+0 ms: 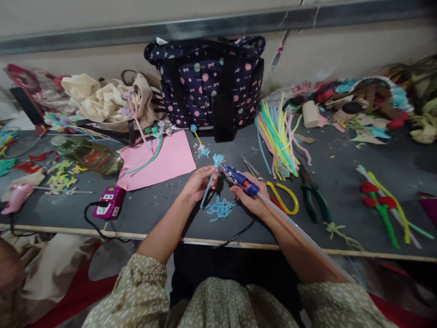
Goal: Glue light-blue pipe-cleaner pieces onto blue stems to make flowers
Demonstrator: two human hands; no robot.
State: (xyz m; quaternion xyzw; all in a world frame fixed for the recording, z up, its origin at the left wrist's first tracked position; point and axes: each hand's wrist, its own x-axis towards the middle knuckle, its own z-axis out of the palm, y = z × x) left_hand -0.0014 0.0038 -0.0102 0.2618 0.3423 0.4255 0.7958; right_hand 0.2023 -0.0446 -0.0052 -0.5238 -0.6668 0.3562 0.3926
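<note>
My left hand (200, 182) is closed in a pinch on a light blue pipe-cleaner stem (208, 189) with a fringed blue paper tuft (217, 159) at its top. My right hand (251, 198) grips a blue glue gun (239, 178) whose nozzle points at the tuft; a clear glue stick runs back from the gun along my forearm. A small pile of cut blue paper strips (220, 208) lies on the dark table (160, 214) between my hands. The gun's black cord (235, 236) drops over the front edge.
Yellow-handled scissors (280, 196), green pliers (316, 196), a bundle of pastel pipe cleaners (278, 136), pink paper (164, 159), a purple power socket (111, 202), a dotted navy bag (211, 82), a pink glue gun (18, 196) and red-green pipe-cleaner flowers (382, 205).
</note>
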